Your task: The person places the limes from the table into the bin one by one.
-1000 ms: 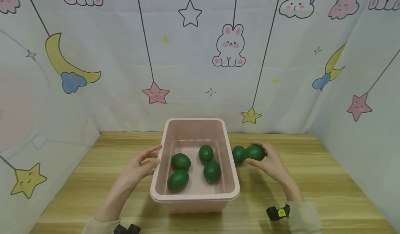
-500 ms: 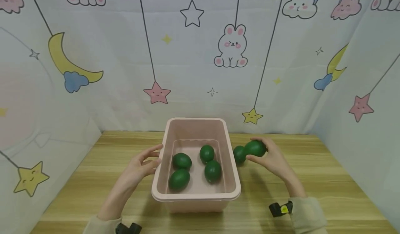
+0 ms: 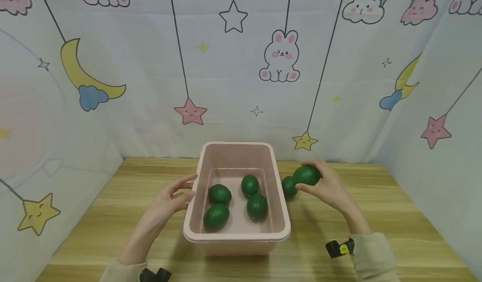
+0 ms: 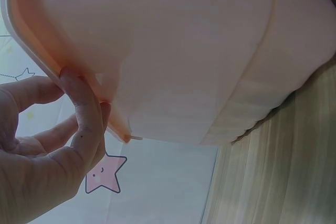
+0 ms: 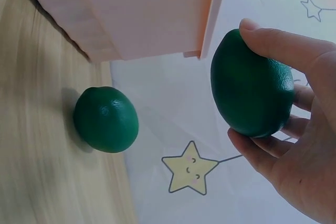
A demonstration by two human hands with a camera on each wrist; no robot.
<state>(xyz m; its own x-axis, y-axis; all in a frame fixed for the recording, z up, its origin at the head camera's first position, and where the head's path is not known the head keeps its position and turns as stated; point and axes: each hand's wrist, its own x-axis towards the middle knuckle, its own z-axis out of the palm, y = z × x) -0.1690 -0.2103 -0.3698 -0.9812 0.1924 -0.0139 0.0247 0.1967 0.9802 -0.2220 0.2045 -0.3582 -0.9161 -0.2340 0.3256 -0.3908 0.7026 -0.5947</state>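
Note:
A pink plastic box (image 3: 236,237) stands mid-table with several dark green oval fruits (image 3: 257,206) inside. At its left side my left hand (image 3: 169,198) rests thumb and fingertips against the outer rim, the fingers loosely bent; the left wrist view shows the thumb (image 4: 81,114) against the lip. To the right of the box, my right hand (image 3: 327,185) holds another dark green oval fruit (image 5: 252,85) between thumb and fingers, raised off the table. A second fruit (image 5: 106,119) lies on the wood just below it, beside the box's right wall, partly hidden in the head view.
The wooden tabletop (image 3: 391,215) ends at a white curtain (image 3: 150,119) printed with stars, moons and rabbits, which stands behind and on both sides. Black cameras are strapped to the left wrist (image 3: 155,275) and right wrist (image 3: 339,248).
My right hand has lifted its fruit slightly up and away from the one on the table. My left hand keeps its place on the box rim; the head view has shifted slightly.

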